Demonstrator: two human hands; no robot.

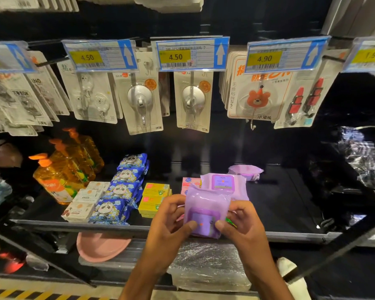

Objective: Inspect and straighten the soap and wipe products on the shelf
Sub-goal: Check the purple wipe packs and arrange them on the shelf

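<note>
Shelf [74, 223]; LH [171, 223], RH [244, 227] grip wipe pk [205, 204]

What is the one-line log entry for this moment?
step: inspect | left hand: grips purple pack | right hand: grips purple pack | purple pack: held over shelf front

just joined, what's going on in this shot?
A person holds one purple wipe pack in both hands, left hand on its left side, right hand on its right, thumbs on the front, just above the front edge of the shelf. A second purple pack lies on the shelf right behind it, a third purple pack farther back. Blue panda packs and yellow boxes sit in rows to the left.
</note>
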